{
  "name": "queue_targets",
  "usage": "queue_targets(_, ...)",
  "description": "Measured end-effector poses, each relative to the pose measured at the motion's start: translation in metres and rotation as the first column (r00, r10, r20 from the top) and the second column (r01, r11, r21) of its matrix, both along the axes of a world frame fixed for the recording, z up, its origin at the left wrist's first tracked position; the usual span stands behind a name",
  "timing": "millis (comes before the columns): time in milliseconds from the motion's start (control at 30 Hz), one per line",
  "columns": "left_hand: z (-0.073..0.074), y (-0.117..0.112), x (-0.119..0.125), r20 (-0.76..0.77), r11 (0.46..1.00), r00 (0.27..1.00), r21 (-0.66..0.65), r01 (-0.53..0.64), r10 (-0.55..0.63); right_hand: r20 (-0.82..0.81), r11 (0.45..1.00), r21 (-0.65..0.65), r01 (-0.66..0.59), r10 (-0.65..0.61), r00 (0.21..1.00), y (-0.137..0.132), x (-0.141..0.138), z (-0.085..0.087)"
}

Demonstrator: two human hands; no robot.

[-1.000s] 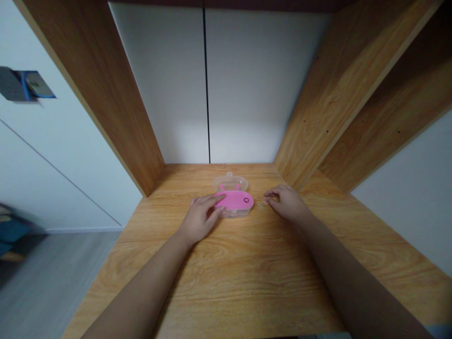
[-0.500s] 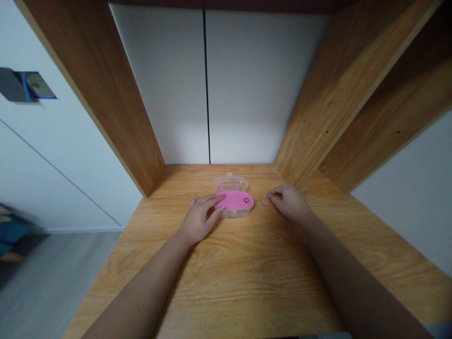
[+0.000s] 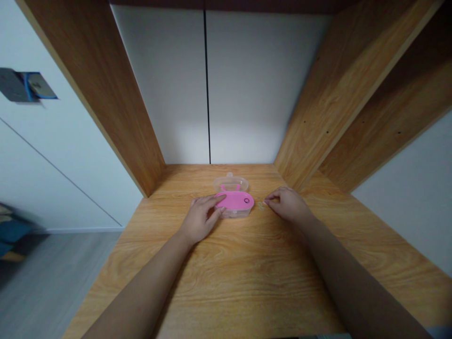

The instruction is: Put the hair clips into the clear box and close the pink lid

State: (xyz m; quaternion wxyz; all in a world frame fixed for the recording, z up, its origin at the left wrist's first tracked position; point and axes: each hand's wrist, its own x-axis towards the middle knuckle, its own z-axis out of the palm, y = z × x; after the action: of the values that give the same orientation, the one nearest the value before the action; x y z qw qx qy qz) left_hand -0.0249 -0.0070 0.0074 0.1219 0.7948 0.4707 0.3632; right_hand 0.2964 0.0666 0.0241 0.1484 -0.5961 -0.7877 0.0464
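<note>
An oval clear plastic box (image 3: 237, 214) with a pink inner tray (image 3: 233, 201) stands at the back of the wooden surface. Its clear lid (image 3: 230, 182) is folded back behind it. My left hand (image 3: 200, 219) grips the box's left end, fingers over the tray and thumb at the front. One dark ring-shaped band (image 3: 246, 200) lies on the tray's right end. To the right of the box, a few small pale rubber bands (image 3: 260, 205) lie on the wood. Beside them my right hand (image 3: 286, 203) pinches a tiny pale band, mostly hidden by the fingertips.
The wooden surface (image 3: 226, 282) runs between wood side panels (image 3: 318, 117) and a white back panel (image 3: 243, 94). On the left wall is an uncovered outlet box (image 3: 38, 85). Blurred items (image 3: 14, 230) stand on the grey floor at lower left.
My right hand has moved slightly down and left, closer to the small bands, and its fingertips now cover the spot where a pinkish one lay. My left hand and the box have stayed put.
</note>
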Motion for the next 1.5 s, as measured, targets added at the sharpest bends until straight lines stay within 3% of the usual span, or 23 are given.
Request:
queue_targets(567,0.001,0.000,0.000,0.000,1.000,1.000,-0.009,0.004,-0.004,0.091,1.000,0.009,0.018,-0.019,0.996,-0.002,-0.007,-0.010)
queue_targets(767,0.000,-0.001,0.000,-0.009,1.000,1.000,-0.011,-0.001,0.001,-0.067,0.988,0.146,0.050,-0.041,0.997,-0.009,-0.021,-0.002)
queue_targets(1000,-0.001,0.001,0.000,0.001,1.000,1.000,-0.010,0.010,-0.010,-0.343,0.942,0.334,-0.042,0.163,0.925,-0.035,-0.060,0.005)
queue_targets(1200,0.000,0.001,0.000,-0.005,1.000,1.000,-0.010,0.010,-0.010,-0.423,0.933,0.356,-0.048,0.206,0.882,-0.046,-0.081,-0.006)
queue_targets(1500,0.001,0.000,0.001,-0.004,1.000,1.000,-0.013,0.009,-0.009,-0.441,0.931,0.361,-0.051,0.219,0.870,-0.044,-0.077,-0.006)
